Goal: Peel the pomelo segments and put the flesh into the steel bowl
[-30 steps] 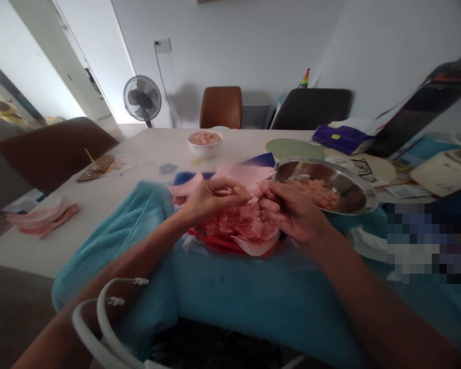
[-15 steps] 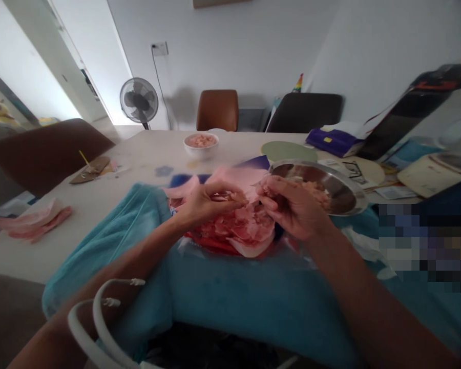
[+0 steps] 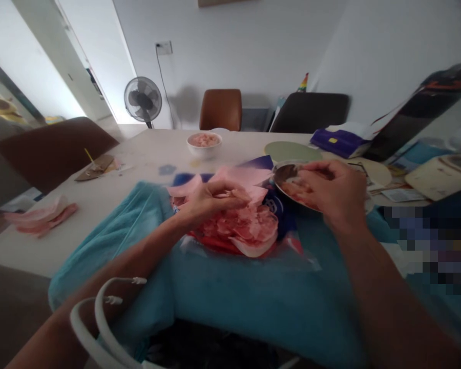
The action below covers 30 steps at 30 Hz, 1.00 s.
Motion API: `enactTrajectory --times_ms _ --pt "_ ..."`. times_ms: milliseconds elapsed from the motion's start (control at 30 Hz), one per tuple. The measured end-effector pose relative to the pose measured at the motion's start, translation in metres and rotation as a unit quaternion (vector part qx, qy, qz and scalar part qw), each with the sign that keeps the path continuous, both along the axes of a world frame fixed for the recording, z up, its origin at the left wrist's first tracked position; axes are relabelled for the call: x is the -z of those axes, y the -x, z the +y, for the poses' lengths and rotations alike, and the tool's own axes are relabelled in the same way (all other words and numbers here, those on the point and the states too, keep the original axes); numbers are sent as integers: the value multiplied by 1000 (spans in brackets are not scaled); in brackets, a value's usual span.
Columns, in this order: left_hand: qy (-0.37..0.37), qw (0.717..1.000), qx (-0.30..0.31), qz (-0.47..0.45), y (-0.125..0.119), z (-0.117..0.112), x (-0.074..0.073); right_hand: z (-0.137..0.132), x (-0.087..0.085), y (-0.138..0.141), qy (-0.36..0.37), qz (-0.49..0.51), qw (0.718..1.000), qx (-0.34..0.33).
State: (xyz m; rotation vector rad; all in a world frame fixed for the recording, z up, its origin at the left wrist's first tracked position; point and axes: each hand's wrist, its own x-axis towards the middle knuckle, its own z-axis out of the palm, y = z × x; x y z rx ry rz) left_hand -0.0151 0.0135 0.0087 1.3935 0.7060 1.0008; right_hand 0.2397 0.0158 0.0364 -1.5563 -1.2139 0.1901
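A heap of pink, thin meat-like slices (image 3: 246, 230) lies on a red and blue wrapper on a teal towel (image 3: 234, 297) in front of me. My left hand (image 3: 207, 202) rests on the heap's left top, fingers curled round a pink piece. My right hand (image 3: 336, 192) hovers over a steel bowl (image 3: 282, 174) to the right, fingers bent in a pinch; what they hold, if anything, is blurred. The bowl holds small pink-orange pieces.
A white bowl (image 3: 204, 143) of pink bits stands farther back on the pale table (image 3: 138, 159). Pink sheets (image 3: 42, 215) lie at the left edge. Round mats, glasses, books and boxes crowd the right. Chairs and a fan (image 3: 142, 99) stand behind.
My right hand has left the heap and moved right and up over the steel bowl. My left hand has stayed on the heap.
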Motion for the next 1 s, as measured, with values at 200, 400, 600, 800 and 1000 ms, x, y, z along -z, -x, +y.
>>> enactTrajectory --times_ms 200,400,600,800,1000 --pt "16 999 10 -32 2 2 3 9 -5 -19 90 -151 979 106" --pt "-26 998 39 -36 1 -1 1 -2 -4 -8 -17 -144 988 58" --pt "-44 998 33 -31 -1 -2 -2 0 -6 -11 5 -186 978 99" --pt "-40 998 37 -27 -2 -2 -3 -2 -2 -7 -69 -142 987 36" --pt "-48 999 -5 -19 -7 -6 -4 -30 0 36 -6 32 972 -232"
